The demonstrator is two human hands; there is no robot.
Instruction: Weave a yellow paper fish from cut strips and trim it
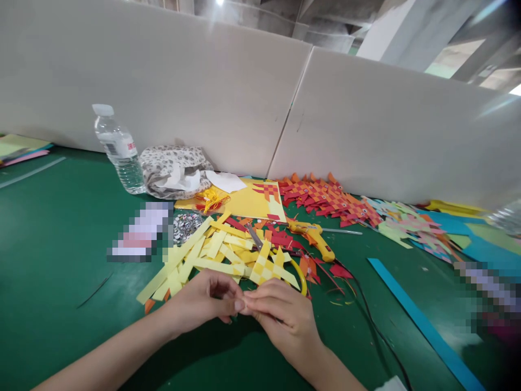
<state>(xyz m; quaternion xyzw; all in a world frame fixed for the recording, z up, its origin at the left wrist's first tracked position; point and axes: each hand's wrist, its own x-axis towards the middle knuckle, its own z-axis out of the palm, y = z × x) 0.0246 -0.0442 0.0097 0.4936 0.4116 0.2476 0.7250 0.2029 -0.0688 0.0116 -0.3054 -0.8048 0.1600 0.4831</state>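
Observation:
My left hand [207, 301] and my right hand [285, 312] meet fingertip to fingertip above the green table. Both are closed in a pinch, and whatever lies between the fingertips is too small to make out. Just beyond them spreads a heap of yellow paper strips [203, 252]. A woven yellow checkered paper piece [264, 266] lies right behind my right hand. Scissors with a yellow handle [302, 274] are partly buried in the heap. A yellow glue gun [311, 236] rests behind it on the right, its black cord running toward me.
Many red and orange woven paper fish [321, 198] are piled by the grey partition [163, 70]. On the left stand a water bottle [120, 149], a patterned cloth bag [175, 168] and small googly eyes [186, 225]. A blue strip [423, 320] lies on the right.

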